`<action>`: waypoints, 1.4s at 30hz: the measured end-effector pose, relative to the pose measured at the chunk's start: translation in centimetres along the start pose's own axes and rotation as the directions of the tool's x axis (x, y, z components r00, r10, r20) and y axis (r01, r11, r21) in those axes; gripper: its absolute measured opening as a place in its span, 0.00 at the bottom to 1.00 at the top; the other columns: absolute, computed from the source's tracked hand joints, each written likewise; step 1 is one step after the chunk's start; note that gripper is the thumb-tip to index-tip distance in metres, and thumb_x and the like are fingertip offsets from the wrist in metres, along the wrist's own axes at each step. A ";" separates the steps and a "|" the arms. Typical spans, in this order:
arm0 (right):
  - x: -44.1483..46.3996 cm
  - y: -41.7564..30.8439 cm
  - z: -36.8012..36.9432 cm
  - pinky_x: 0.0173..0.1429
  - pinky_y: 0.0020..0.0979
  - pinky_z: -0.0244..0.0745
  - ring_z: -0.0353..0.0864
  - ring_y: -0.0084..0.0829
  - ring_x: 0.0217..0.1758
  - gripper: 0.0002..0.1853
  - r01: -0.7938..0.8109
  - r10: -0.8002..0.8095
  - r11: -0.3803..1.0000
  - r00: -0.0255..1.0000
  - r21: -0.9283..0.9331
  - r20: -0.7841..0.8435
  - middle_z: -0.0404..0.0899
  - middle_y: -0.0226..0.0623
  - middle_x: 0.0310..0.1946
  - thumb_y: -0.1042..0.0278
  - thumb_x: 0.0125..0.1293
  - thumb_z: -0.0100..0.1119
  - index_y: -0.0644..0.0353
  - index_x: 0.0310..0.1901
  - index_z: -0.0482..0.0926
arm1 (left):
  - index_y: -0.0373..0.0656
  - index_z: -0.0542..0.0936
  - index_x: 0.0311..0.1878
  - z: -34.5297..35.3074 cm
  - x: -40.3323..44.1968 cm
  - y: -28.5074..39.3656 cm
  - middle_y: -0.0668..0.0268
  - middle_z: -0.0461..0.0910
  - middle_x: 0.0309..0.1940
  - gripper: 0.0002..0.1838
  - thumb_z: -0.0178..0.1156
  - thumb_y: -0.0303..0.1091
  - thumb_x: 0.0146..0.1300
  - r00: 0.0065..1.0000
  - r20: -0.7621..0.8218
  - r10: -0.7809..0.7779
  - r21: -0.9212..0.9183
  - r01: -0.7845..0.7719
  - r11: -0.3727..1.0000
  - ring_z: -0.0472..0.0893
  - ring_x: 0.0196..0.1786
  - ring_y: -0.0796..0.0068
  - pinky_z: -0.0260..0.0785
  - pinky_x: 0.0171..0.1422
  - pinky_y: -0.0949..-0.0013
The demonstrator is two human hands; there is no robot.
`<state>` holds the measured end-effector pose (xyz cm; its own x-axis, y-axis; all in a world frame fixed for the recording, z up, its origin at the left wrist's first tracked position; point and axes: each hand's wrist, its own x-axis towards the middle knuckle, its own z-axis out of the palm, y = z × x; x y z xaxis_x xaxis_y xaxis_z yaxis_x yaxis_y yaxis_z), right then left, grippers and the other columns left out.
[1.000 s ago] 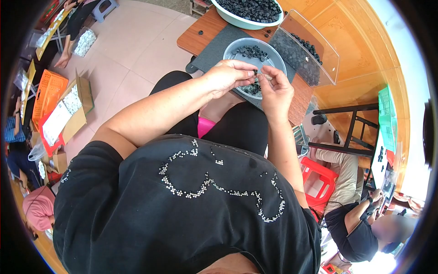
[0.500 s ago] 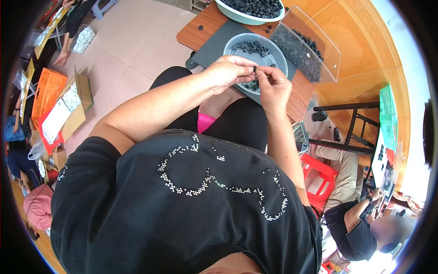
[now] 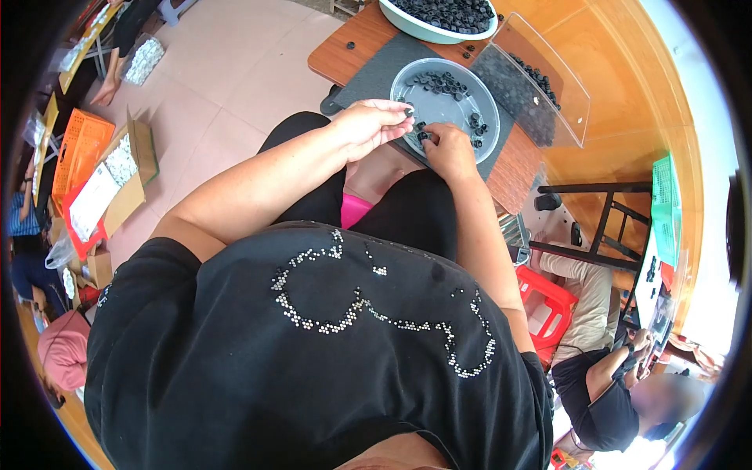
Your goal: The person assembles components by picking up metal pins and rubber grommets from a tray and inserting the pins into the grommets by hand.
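Observation:
My left hand [image 3: 366, 129] pinches a small black round part [image 3: 409, 113] between thumb and fingertips, above the near left rim of a clear round basin [image 3: 491, 102]. Inside the basin lie small black parts [image 3: 442, 82], some heaped at the far side and others at the right. My right hand [image 3: 452, 153] reaches over the near rim, its fingers drawn together on a small black part [image 3: 425, 136] at the basin's near side. The fingers partly cover that piece. Under the basin is a dark grey mat [image 3: 368, 82].
A pale green basin [image 3: 439, 33] full of black parts stands at the table's far edge. A clear plastic tray [image 3: 540, 94] with more parts leans at right. The wooden table [image 3: 333, 59] holds a few loose pieces. At the right sits another person [image 3: 603, 392] near a red stool [image 3: 548, 309].
My hands were together over the basin at one small part. They have separated: the left moved left with a black part, the right went down to the parts inside the basin.

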<state>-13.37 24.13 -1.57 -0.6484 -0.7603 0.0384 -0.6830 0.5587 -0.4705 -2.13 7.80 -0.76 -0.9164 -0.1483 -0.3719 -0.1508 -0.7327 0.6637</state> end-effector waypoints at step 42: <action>-0.8 -2.4 -3.1 0.37 0.22 0.74 0.76 0.22 0.39 0.19 0.071 0.203 0.814 0.895 0.577 -0.397 0.79 0.37 0.39 0.76 0.54 0.64 0.62 0.49 0.78 | 0.32 0.72 0.47 2.4 1.8 0.5 0.58 0.75 0.46 0.11 0.56 0.25 0.62 0.976 0.203 -0.081 -0.264 0.134 0.955 0.75 0.53 0.62 0.69 0.62 0.68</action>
<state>-12.26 24.43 2.32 -0.8527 -0.4354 0.2887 -0.4079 0.2097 -0.8886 -4.70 8.77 0.41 -0.9574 0.0496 -0.2845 -0.1690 -0.8951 0.4127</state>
